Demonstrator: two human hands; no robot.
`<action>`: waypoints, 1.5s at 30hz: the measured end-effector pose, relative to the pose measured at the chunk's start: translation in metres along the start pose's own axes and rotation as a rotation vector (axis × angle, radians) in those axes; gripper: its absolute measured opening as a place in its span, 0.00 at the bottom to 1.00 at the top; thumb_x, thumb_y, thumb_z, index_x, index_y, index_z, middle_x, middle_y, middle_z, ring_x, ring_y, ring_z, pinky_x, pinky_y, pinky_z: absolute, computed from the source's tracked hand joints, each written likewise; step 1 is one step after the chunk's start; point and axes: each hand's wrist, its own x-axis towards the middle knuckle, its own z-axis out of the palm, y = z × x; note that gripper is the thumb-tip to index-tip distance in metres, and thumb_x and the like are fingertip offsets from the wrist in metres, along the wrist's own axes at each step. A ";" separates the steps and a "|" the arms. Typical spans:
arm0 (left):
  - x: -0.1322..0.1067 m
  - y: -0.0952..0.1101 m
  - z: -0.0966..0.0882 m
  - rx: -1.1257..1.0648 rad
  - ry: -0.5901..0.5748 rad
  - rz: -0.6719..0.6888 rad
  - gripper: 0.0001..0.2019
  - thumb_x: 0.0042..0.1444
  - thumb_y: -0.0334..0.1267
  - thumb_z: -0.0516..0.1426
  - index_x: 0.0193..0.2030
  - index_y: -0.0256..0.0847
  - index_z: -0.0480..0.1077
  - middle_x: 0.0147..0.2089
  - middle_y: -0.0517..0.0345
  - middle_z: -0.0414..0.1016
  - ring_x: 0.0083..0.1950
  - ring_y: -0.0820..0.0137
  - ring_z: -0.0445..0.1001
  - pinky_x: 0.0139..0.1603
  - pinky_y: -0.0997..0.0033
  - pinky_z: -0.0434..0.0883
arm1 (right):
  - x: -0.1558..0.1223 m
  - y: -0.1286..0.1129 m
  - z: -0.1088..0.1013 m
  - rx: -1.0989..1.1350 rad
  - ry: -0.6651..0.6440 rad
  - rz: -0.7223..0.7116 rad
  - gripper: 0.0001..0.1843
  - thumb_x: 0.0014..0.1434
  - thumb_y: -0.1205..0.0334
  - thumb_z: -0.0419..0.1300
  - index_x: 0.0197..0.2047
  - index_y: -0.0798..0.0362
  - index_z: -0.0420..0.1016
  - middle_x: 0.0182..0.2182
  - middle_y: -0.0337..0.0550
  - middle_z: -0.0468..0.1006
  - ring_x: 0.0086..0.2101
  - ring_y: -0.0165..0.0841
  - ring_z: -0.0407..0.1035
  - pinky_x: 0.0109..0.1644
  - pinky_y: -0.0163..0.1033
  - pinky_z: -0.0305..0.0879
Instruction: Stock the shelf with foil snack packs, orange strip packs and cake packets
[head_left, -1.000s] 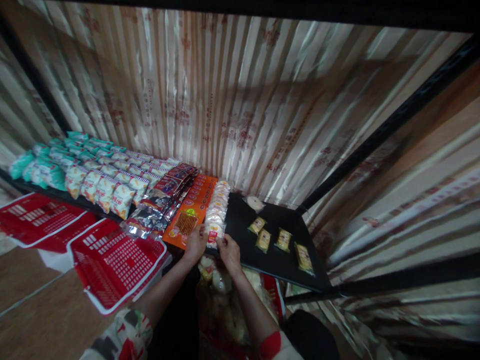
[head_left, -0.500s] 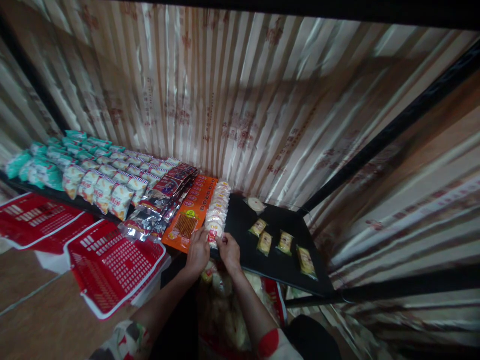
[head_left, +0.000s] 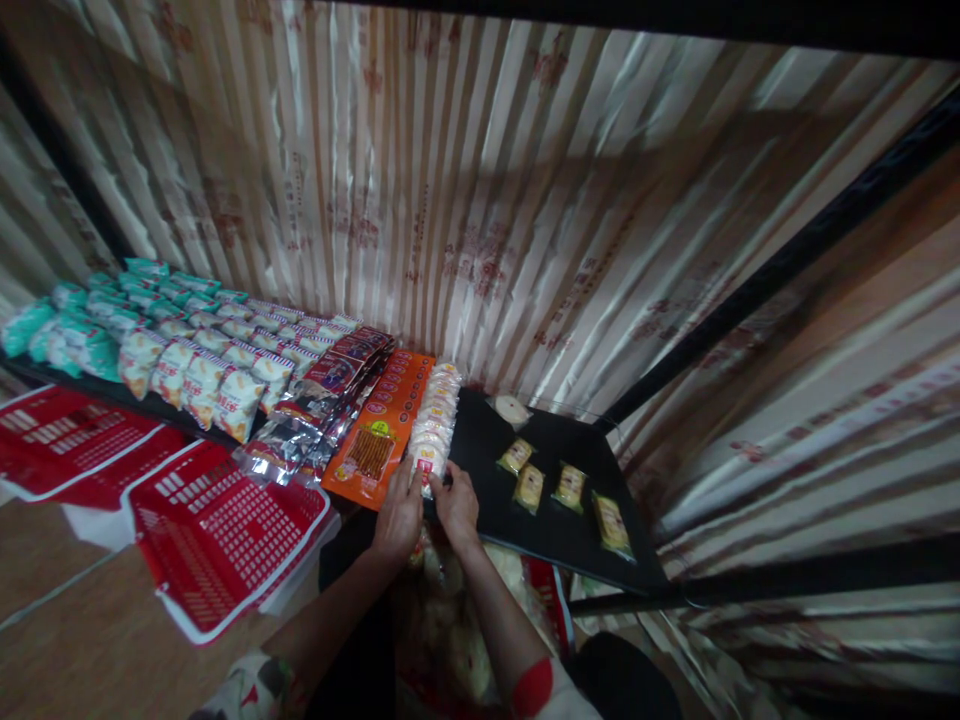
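My left hand (head_left: 400, 512) and my right hand (head_left: 456, 505) pinch the near packet in a row of white rice cracker packets (head_left: 436, 412), one hand on each side. The held rice cracker packet (head_left: 427, 468) is clear plastic with a red label, and my fingertips partly cover it. Directly left of the row lies a flat orange snack packet (head_left: 381, 430) with brown sticks pictured on it. To the right, on the black shelf (head_left: 480, 440), lie several small yellow wrapped cakes (head_left: 571, 486) and one round white packet (head_left: 510, 410) near the back.
Dark silvery packets (head_left: 322, 400), white snack bags (head_left: 202, 385) and green bags (head_left: 82, 340) fill the shelf's left part. Red baskets (head_left: 232, 530) stand below at the left. A striped curtain (head_left: 465, 200) hangs behind. Black posts (head_left: 750, 290) frame the shelf. Bagged goods (head_left: 457, 630) sit beneath my arms.
Both hands stay at the row's near end, pressing on the near rice cracker packet with only a slight shift. The view has tilted a little; nothing else has moved.
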 end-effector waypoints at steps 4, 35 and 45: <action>0.002 0.000 0.001 0.008 0.001 0.002 0.20 0.58 0.29 0.45 0.57 0.32 0.60 0.61 0.39 0.59 0.63 0.58 0.57 0.58 0.51 0.63 | 0.001 -0.001 0.000 -0.010 -0.015 0.002 0.22 0.55 0.55 0.52 0.51 0.55 0.69 0.42 0.48 0.73 0.33 0.33 0.71 0.38 0.35 0.63; 0.008 -0.012 0.041 0.070 0.233 0.087 0.26 0.61 0.29 0.42 0.66 0.34 0.40 0.65 0.39 0.51 0.67 0.60 0.47 0.59 0.54 0.63 | 0.039 -0.004 0.034 0.798 0.081 0.129 0.40 0.57 0.37 0.36 0.63 0.56 0.51 0.62 0.45 0.55 0.60 0.32 0.50 0.63 0.38 0.45; 0.010 -0.008 0.031 0.151 0.254 0.147 0.21 0.59 0.30 0.46 0.59 0.28 0.57 0.62 0.35 0.56 0.66 0.56 0.50 0.59 0.52 0.61 | 0.049 -0.007 0.028 0.802 0.088 0.116 0.41 0.56 0.36 0.37 0.63 0.56 0.53 0.62 0.45 0.56 0.60 0.32 0.50 0.63 0.38 0.45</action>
